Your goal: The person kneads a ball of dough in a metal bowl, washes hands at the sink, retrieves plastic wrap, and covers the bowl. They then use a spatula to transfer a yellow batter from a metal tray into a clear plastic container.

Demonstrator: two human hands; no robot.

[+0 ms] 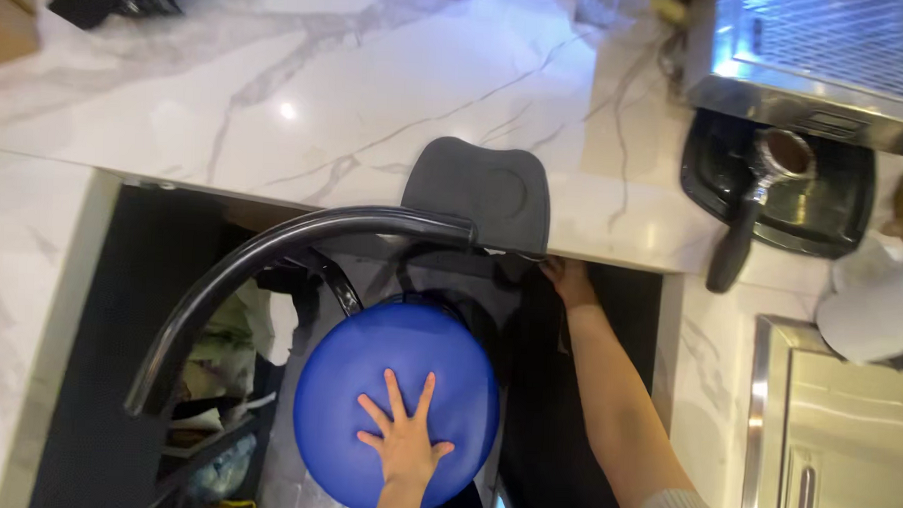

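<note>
The left hand (403,445) lies flat on a round blue lid (396,402), its grip spread wide: all five fingers fanned out, palm pressed down on the lower middle of the blue disc, pinching nothing. The lid sits low in an open gap beneath the marble surface (307,89), in the dark space under the counter edge.

The right hand (569,281) reaches up and to the right of the left grip, with the forearm stretched along the dark opening. Its fingertips touch the underside of the counter edge, just below a dark grey mat (479,190) that hangs over the lip of the surface. Whether this grip is curled around something or only resting there I cannot tell, as the fingers are half hidden in shadow.

A curved black bar (261,267) arcs from just left of the right hand, above the left grip, and down its left side. Farther left of the blue lid, in the dark recess, lie crumpled bags and wrappers (222,376).

Well to the right of both hands, on the surface, a portafilter (764,190) with a black handle rests on a black drip tray (834,197) under a steel machine (829,57). Below it stands a steel box (835,438) with a white round thing (875,304) at its top edge.
</note>
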